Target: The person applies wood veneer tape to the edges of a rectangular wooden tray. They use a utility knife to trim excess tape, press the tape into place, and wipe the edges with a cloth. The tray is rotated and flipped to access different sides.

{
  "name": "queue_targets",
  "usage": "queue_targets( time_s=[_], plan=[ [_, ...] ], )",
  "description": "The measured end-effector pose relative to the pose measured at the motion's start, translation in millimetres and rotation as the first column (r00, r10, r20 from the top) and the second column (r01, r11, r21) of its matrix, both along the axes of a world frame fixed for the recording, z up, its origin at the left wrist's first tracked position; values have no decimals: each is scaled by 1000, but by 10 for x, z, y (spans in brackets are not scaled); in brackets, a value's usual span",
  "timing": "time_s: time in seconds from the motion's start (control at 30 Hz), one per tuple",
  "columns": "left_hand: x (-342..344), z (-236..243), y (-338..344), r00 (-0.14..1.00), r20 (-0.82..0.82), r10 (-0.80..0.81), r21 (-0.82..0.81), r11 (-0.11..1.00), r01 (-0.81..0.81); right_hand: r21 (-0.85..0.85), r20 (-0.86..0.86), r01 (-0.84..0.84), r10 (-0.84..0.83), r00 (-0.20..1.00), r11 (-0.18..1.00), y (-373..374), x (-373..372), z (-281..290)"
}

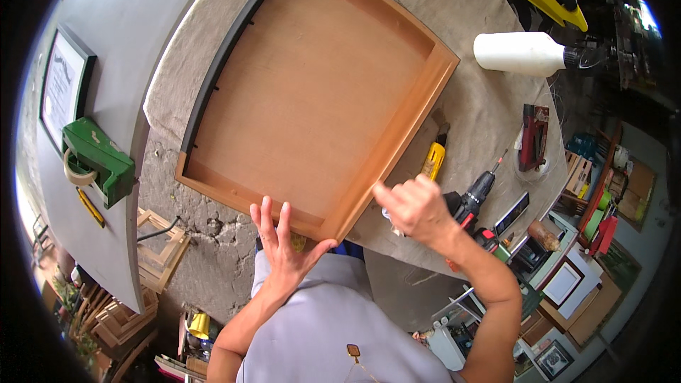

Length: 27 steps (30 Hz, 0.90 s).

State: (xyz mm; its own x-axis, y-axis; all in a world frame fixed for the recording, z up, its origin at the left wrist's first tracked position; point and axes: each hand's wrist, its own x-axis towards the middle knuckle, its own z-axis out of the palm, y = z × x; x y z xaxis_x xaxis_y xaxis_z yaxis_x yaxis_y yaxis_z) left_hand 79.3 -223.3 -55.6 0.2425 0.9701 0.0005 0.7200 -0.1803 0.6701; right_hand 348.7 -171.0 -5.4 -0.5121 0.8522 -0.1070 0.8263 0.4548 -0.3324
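A large wooden frame with a flat brown backing panel lies tilted on the cloth-covered table. One of its long sides, at the left, is a black strip. My left hand rests at the near corner, fingers spread and touching the wood, thumb along the edge. Beside the right-hand rail, my right hand is closed, its fingertips near the frame's outer edge. A small white bit shows under those fingers, too hidden to name.
Right of the frame lie a yellow utility knife, a cordless drill, a red staple gun, a phone and a white bottle. On a grey surface at left are a green tape dispenser and a framed print.
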Motion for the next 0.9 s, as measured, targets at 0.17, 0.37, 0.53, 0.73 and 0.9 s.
queue_targets(
  time_s=[0.17, 0.37, 0.53, 0.73, 0.9],
  plan=[
    [-24, -42, -49, 999, 50, -12, -12, 1000, 13, -76, -16, -33, 32, 999, 997, -562, -512, 34],
    [-105, 46, -76, 978, 207, 28, -17, 1000, -25, -135, -217, -58, 27, 976, 989, -807, -661, 92],
    [340, 36, -381, 914, 202, 352, 2, 933, -359, -30, 86, 635, -631, 771, 772, -218, 43, 154],
    [791, -57, -428, 756, 340, 559, 37, 795, -605, -187, 34, 606, -611, 791, 773, -217, 399, -167],
    [836, -29, -401, 721, 376, 581, 63, 761, -646, -254, -204, 684, -729, 654, 684, -189, 520, -147]
  ],
)
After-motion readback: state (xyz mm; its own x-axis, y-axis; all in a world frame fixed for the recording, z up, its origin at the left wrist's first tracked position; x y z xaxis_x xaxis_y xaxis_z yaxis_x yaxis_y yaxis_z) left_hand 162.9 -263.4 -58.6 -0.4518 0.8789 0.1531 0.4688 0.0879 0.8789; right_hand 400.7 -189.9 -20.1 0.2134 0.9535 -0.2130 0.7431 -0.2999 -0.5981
